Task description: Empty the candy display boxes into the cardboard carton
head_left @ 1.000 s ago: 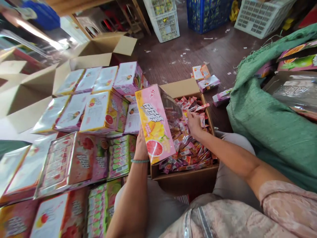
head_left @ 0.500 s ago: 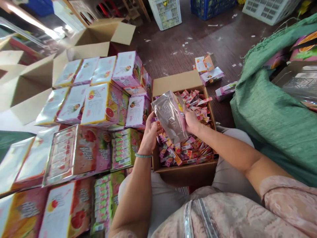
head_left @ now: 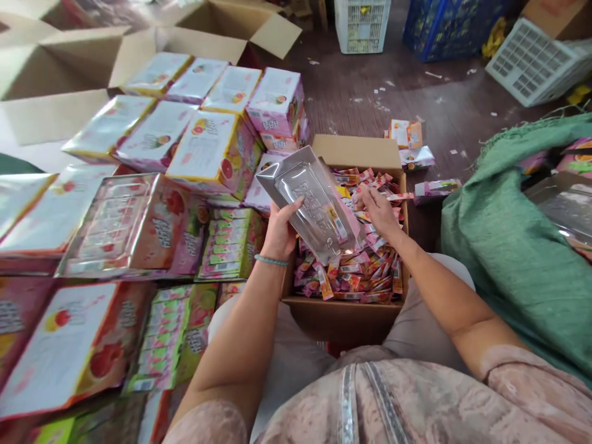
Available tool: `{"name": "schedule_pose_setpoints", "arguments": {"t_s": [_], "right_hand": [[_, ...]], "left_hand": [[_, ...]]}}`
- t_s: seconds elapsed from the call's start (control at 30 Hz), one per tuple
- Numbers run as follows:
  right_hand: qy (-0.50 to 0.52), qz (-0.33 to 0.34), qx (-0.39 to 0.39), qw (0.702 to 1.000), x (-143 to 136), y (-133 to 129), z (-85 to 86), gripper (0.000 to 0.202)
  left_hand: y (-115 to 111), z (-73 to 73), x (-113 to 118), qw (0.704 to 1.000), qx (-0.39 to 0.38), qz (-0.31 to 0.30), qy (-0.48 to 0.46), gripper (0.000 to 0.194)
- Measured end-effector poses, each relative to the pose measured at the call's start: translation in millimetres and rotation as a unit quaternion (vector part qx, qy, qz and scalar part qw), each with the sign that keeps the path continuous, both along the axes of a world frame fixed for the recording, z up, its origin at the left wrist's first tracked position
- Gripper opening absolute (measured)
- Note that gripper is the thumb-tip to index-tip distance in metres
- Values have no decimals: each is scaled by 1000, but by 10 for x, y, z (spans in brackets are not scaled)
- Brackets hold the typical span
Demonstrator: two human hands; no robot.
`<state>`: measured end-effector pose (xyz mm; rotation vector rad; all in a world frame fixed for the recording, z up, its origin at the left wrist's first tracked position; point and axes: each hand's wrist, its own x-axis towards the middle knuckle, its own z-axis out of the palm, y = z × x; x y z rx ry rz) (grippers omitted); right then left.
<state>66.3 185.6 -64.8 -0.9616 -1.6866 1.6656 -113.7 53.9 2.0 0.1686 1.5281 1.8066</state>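
Head view, left hand (head_left: 281,231): yours has the clear-fronted display box (head_left: 312,200) in its grip, thumb across the plastic. Big switch from half a second ago, when your right hand (head_left: 379,209) had it by the side.
Display box: tilted above the open carton (head_left: 356,151) (I see a sachet through the plastic, but inside or behind, can't tell).
Right hand: off the box now, fingers curled narrow at the fruit-print stick sachets (head_left: 351,277). Can't tell if you've actually pinched one.
Upshot: looks like your left carries the box alone, so your right is free among the sachets.
Around you: fruit-print boxes (head_left: 203,145) stacked left, green woven sack (head_left: 513,222) right.
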Motion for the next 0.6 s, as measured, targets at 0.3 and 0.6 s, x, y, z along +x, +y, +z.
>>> {"name": "schedule_pose_setpoints", "arguments": {"t_s": [0.3,0.6], "right_hand": [[-404,297,256,826,245,-847,-662,81],[-342,226,336,848,416,-982,-324,39]], "left_hand": [[-218,215,-276,998,14,40,-39,29],[-212,350,-133,999,34,21,-24,26]]}}
